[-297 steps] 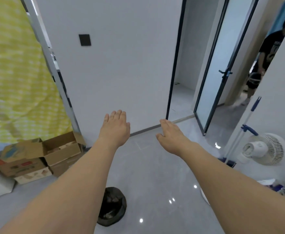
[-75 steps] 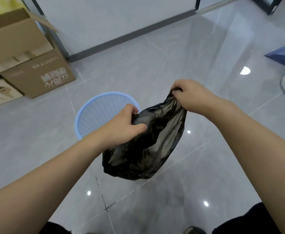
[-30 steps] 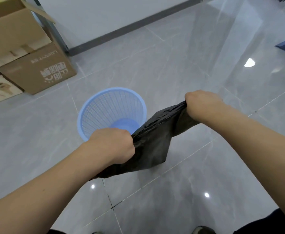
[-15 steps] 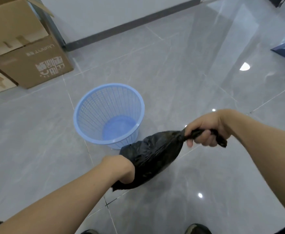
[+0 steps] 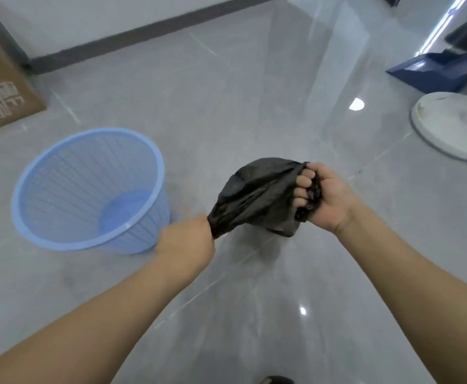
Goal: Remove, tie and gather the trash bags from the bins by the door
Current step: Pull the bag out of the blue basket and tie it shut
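Observation:
A black trash bag [image 5: 254, 194] hangs in the air between my two hands, above the grey tiled floor. My left hand [image 5: 186, 241] grips one bunched end of the bag at its lower left. My right hand [image 5: 323, 198], palm up, has its fingers curled round the other gathered end. A light blue mesh bin [image 5: 46, 217] stands on the floor to the left of the bag, with no liner in it and its blue bottom showing.
A brown cardboard box [image 5: 2, 90] sits at the far left by the white wall. A white round fan base [image 5: 454, 126] and a dark blue dustpan [image 5: 431, 72] lie at the right. The toe of a shoe [image 5: 276, 380] shows at the bottom edge.
The bag came out of the bin and has been twisted between my hands. Since half a second ago my right hand has turned palm up and my left hand has shifted right, clear of the bin.

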{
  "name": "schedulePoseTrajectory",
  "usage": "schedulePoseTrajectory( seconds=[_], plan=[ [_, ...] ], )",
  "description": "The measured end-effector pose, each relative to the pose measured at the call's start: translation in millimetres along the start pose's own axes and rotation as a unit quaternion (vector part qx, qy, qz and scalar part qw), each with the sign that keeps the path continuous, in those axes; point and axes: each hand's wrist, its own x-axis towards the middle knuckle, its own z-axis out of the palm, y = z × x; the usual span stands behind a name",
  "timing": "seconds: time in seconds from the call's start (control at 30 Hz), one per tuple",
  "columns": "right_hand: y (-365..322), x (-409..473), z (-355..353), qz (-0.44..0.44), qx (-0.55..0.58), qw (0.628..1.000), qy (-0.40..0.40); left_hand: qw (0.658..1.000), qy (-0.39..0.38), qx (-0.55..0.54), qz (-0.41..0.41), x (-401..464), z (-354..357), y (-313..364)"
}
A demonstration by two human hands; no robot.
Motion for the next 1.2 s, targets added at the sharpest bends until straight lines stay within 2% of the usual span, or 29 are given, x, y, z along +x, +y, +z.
schedulePoseTrajectory(
  seconds=[0.07,0.13,0.2,0.3,0.4,0.47,0.57,0.67,0.77,0.83,0.9,0.97,1.0,1.13,1.2],
  plan=[
    [19.3,0.1,-15.7,0.014,0.027,0.999,0.037,0.99,-0.087,0.112,0.025,-14.1,28.4,-8.2],
    [35.8,-1.2,-21.4,0.018,0.043,0.997,0.056,0.981,-0.124,0.141,0.042,-25.7,46.3,-14.3],
    [48.8,-2.8,-19.0,0.002,0.067,0.997,0.048,0.978,-0.135,0.146,0.058,-32.7,52.4,-13.2],
    [57.7,-4.5,-7.7,-0.033,0.088,0.995,-0.013,0.971,-0.139,0.172,0.087,-36.9,52.3,-4.4],
    [59.6,-3.2,4.9,-0.057,0.066,0.995,-0.05,0.959,-0.138,0.201,0.147,-39.9,43.7,5.4],
    [65.2,-2.1,13.3,-0.051,0.008,0.997,-0.056,0.952,-0.132,0.21,0.176,-39.9,33.8,9.2],
    [80.5,0.3,21.0,-0.022,-0.182,0.982,-0.056,0.965,-0.109,0.176,0.164,-38.9,17.6,6.4],
    [92.5,5.6,20.3,-0.002,-0.35,0.935,-0.047,0.976,-0.092,0.13,0.147,-40.3,3.7,-7.1],
    [95.2,10.0,17.4,0.011,-0.504,0.863,-0.032,0.982,-0.074,0.096,0.146,-39.1,-3.8,-26.7],
    [96.8,12.7,16.5,0.027,-0.568,0.822,-0.031,0.984,-0.049,0.085,0.151,-34.7,-9.4,-38.3],
    [96.5,14.0,17.9,0.041,-0.591,0.805,-0.03,0.986,-0.023,0.063,0.155,-27.4,-15.9,-46.2],
    [94.3,15.1,18.7,0.039,-0.586,0.809,-0.028,0.985,-0.011,0.032,0.168,-18.4,-22.6,-51.9],
    [92.6,15.3,18.7,0.035,-0.566,0.824,-0.023,0.983,-0.012,0.018,0.181,-14.6,-24.8,-54.3],
    [87.2,17.4,19.1,0.051,-0.345,0.937,-0.034,0.972,-0.007,0.02,0.235,-6.8,-28.3,-53.6],
    [89.6,18.0,22.9,0.065,-0.331,0.94,-0.05,0.974,0.013,0.031,0.226,-6.6,-27.7,-52.2]
  ],
)
